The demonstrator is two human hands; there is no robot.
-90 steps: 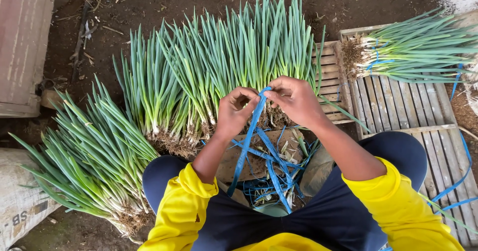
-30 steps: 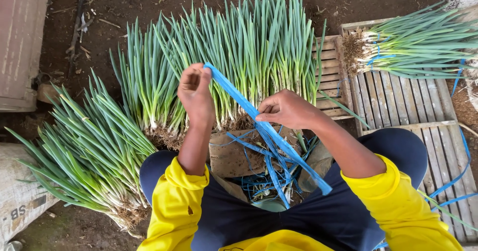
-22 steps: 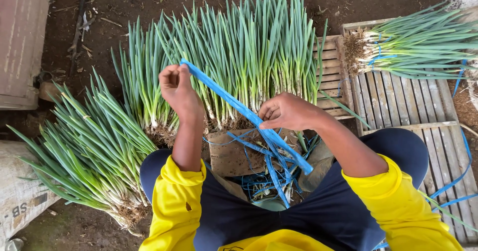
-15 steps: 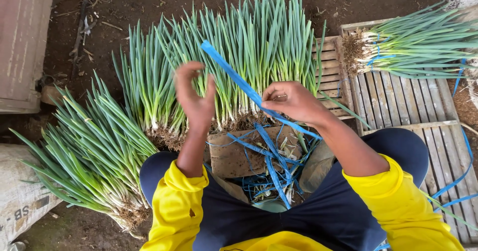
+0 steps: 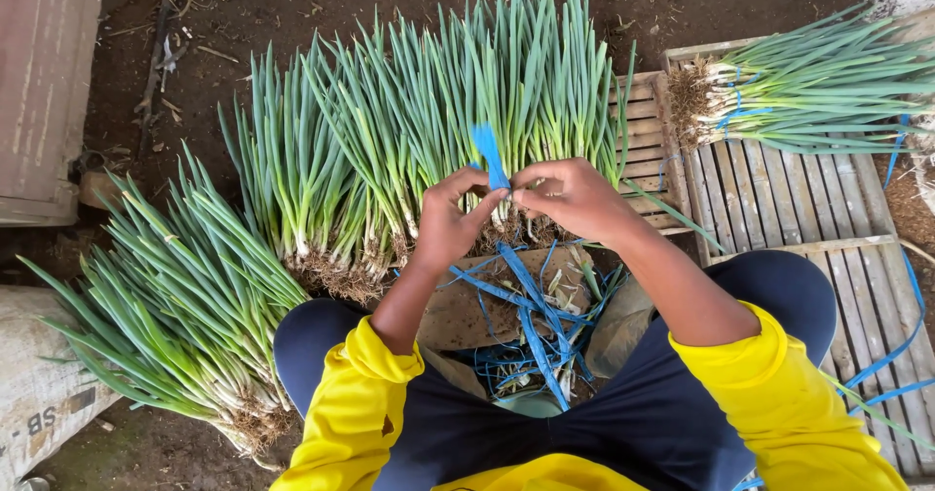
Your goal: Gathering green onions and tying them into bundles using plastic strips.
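Both hands meet over the root end of the middle bundle of green onions (image 5: 458, 131), which lies fanned out on the dirt with its leaves pointing far and its roots near the person's knees. The left hand (image 5: 443, 228) and the right hand (image 5: 575, 199) are each pinched shut on the same blue plastic strap (image 5: 487, 155), fingertips almost touching, with a short tail of the strap standing up between them. To my eye this is a knot being cinched around the stalks just above the roots — doing it well means keeping both pinches close to the knot, pulling evenly to either side so the band bites without slicing the stems, and holding it low where the stalks are firm. More loose blue straps (image 5: 531, 325) lie tangled in the lap. An untied bundle (image 5: 175, 296) rests at the near left, and a tied bundle (image 5: 808, 92) lies on the wooden pallet (image 5: 779, 199) at the far right.
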